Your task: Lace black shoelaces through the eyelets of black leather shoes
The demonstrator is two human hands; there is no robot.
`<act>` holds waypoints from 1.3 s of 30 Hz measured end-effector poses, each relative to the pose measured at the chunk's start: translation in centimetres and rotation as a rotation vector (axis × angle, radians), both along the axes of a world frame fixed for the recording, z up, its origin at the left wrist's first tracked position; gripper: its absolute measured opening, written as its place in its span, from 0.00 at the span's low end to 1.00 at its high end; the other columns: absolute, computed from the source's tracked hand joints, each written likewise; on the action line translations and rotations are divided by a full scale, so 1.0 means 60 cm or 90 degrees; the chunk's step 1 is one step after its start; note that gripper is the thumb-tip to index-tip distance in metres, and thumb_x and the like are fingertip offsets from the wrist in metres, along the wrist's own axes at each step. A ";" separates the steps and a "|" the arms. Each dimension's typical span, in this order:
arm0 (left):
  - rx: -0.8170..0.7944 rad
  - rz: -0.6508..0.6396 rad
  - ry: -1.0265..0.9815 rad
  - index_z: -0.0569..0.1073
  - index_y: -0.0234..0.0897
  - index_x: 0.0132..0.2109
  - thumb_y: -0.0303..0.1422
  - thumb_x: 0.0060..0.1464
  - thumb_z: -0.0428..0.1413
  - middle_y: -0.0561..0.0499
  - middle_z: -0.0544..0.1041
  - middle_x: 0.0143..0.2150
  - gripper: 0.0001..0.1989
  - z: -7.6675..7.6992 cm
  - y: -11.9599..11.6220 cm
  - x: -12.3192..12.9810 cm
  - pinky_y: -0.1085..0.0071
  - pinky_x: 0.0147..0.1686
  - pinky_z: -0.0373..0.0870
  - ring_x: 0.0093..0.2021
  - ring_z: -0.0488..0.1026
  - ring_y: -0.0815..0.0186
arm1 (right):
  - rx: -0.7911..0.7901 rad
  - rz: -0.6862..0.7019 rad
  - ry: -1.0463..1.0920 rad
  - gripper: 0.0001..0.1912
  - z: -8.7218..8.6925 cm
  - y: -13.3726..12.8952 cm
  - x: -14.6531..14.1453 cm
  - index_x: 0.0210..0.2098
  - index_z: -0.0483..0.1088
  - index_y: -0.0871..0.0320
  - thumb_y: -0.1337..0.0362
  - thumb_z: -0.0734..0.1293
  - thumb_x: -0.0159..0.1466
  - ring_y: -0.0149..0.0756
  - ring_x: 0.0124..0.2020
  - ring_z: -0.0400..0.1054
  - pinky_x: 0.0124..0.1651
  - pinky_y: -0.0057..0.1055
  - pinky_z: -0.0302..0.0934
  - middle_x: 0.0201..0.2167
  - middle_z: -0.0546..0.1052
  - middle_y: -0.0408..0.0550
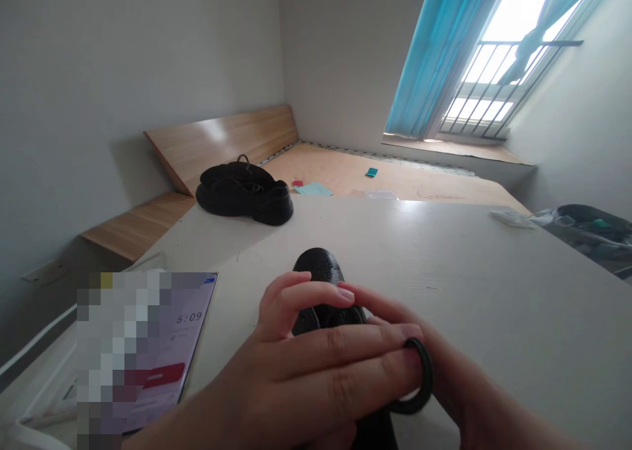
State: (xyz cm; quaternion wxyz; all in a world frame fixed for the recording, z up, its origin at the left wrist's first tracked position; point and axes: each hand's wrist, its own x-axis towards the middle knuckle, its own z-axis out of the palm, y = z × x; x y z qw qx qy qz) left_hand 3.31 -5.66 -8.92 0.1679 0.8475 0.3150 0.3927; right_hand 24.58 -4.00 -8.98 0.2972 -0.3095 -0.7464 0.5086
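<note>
A black textured shoe (323, 285) stands toe-away on the white table (444, 259), partly covered by my left hand (316, 364), whose fingers lie across it. My right hand (444, 364) comes in from the lower right, its fingers reaching over the shoe. A black ring-shaped loop (422, 377) sits between my left fingertips and my right palm. It seems held there, though my fingers hide part of it. The shoe's heel end is hidden below my hands.
A phone (192, 331) lies on the table to the left, with its screen partly blurred. Farther back stands a pair of black shoes (244, 190). Behind the table are a wooden bed platform (375, 180) with small papers and a window (484, 62) with blue curtains. A dark bin (587, 233) sits at right.
</note>
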 end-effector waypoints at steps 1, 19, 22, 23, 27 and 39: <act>0.014 0.000 0.024 0.72 0.53 0.58 0.27 0.59 0.51 0.57 0.79 0.56 0.22 0.000 0.001 0.000 0.50 0.69 0.42 0.60 0.68 0.57 | -0.010 -0.007 0.006 0.31 0.000 -0.001 -0.004 0.58 0.68 0.49 0.57 0.74 0.56 0.43 0.43 0.73 0.44 0.35 0.70 0.45 0.77 0.51; -0.127 0.081 0.098 0.62 0.43 0.47 0.22 0.40 0.51 0.49 0.69 0.45 0.24 -0.018 0.036 0.006 0.57 0.52 0.65 0.48 0.66 0.57 | 0.247 -0.212 -0.297 0.17 -0.011 0.064 0.032 0.47 0.73 0.50 0.57 0.55 0.73 0.40 0.41 0.72 0.41 0.35 0.63 0.43 0.78 0.48; -0.156 0.104 0.118 0.61 0.42 0.44 0.24 0.42 0.52 0.50 0.68 0.43 0.20 -0.022 0.035 0.007 0.58 0.48 0.66 0.43 0.65 0.58 | 0.231 -0.112 -0.569 0.16 -0.033 0.075 0.030 0.47 0.73 0.51 0.64 0.55 0.71 0.43 0.42 0.75 0.42 0.37 0.65 0.43 0.80 0.48; -0.165 0.106 0.126 0.61 0.42 0.44 0.24 0.42 0.53 0.50 0.67 0.42 0.20 -0.022 0.034 0.005 0.58 0.47 0.66 0.43 0.65 0.58 | 0.232 -0.122 -0.622 0.16 -0.040 0.080 0.035 0.46 0.73 0.53 0.65 0.55 0.70 0.46 0.41 0.75 0.42 0.40 0.66 0.42 0.80 0.50; -0.194 0.107 0.122 0.61 0.43 0.44 0.25 0.42 0.54 0.52 0.68 0.42 0.20 -0.019 0.030 0.000 0.59 0.47 0.66 0.43 0.66 0.59 | 0.238 -0.185 -0.683 0.15 -0.048 0.102 0.075 0.46 0.72 0.60 0.67 0.56 0.67 0.57 0.47 0.72 0.46 0.54 0.66 0.43 0.78 0.61; -0.209 0.199 -0.044 0.69 0.42 0.42 0.27 0.54 0.50 0.54 0.71 0.37 0.09 -0.017 0.038 0.000 0.68 0.39 0.67 0.38 0.68 0.64 | 0.208 0.054 -0.114 0.12 0.056 0.013 0.000 0.34 0.71 0.52 0.76 0.62 0.61 0.34 0.36 0.73 0.41 0.29 0.68 0.33 0.78 0.41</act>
